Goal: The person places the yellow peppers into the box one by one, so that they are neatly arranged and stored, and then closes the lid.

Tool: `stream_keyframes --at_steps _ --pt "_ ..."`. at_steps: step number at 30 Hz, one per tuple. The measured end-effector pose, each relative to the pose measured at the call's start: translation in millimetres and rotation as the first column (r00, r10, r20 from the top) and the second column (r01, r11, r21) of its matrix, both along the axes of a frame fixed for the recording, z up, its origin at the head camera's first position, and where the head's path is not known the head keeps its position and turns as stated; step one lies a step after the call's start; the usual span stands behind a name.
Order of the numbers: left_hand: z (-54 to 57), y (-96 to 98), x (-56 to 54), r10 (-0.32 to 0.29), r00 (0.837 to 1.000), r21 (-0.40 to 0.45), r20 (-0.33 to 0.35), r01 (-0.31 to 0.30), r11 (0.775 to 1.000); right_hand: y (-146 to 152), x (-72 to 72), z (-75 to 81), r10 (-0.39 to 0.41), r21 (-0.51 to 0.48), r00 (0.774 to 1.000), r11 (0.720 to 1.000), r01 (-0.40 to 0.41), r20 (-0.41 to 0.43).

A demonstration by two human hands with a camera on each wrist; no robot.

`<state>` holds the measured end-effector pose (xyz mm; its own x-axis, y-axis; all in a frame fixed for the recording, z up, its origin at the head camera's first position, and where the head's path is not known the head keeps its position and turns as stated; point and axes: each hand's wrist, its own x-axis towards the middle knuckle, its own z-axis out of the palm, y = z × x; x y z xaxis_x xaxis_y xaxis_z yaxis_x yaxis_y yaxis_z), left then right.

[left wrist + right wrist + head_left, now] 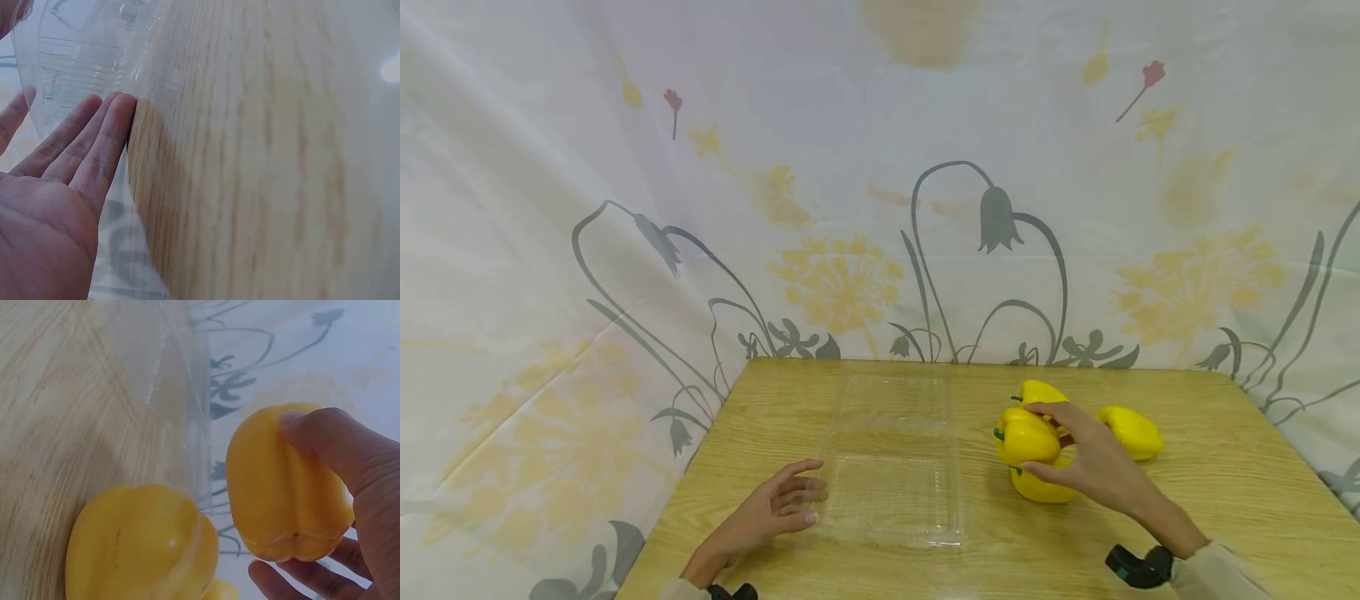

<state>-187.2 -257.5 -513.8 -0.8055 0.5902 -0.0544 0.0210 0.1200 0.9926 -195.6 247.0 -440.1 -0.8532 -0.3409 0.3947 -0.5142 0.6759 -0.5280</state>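
Note:
My right hand (1093, 458) holds a yellow bell pepper (1028, 437) between thumb and fingers, its green stem pointing left. In the right wrist view the held pepper (287, 487) hangs above the table, apart from another yellow pepper (140, 547) below it. A clear plastic clamshell box (887, 500) lies open in the middle, its lid (891, 404) folded back toward the wall. Beside the box's left edge rests my left hand (775, 508), fingers loosely extended. The left wrist view shows that hand's fingers (103, 137) right at the clear plastic, holding nothing.
Three more yellow peppers sit on the right side of the wooden table (1217, 483): one behind the held pepper (1041, 391), one in front of it (1045, 487), and one farther right (1133, 432). A floral-printed sheet (850, 208) hangs beyond the table's back edge.

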Motion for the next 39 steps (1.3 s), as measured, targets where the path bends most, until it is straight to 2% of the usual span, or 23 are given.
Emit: stream_keyframes --at_steps 6,15,27,39 --pt "0.5 0.4 0.7 -0.01 1.0 0.009 -0.004 0.01 1.0 -9 -2.2 2.1 0.025 0.002 1.0 1.0 -0.025 0.019" --pt "2.1 1.6 2.0 0.002 1.0 0.01 0.008 -0.002 1.0 -24 -9.5 -0.1 0.076 0.004 0.996 0.997 -0.076 -0.045" --pt "2.6 2.5 2.9 0.013 1.0 -0.008 0.001 -0.013 1.0 -39 -13.2 -1.9 0.122 -0.017 0.993 0.992 -0.122 -0.007" --pt "2.3 1.1 1.4 0.015 1.0 -0.019 -0.003 -0.015 1.0 -59 -17.3 -5.6 0.162 -0.033 0.987 0.986 -0.162 -0.01"
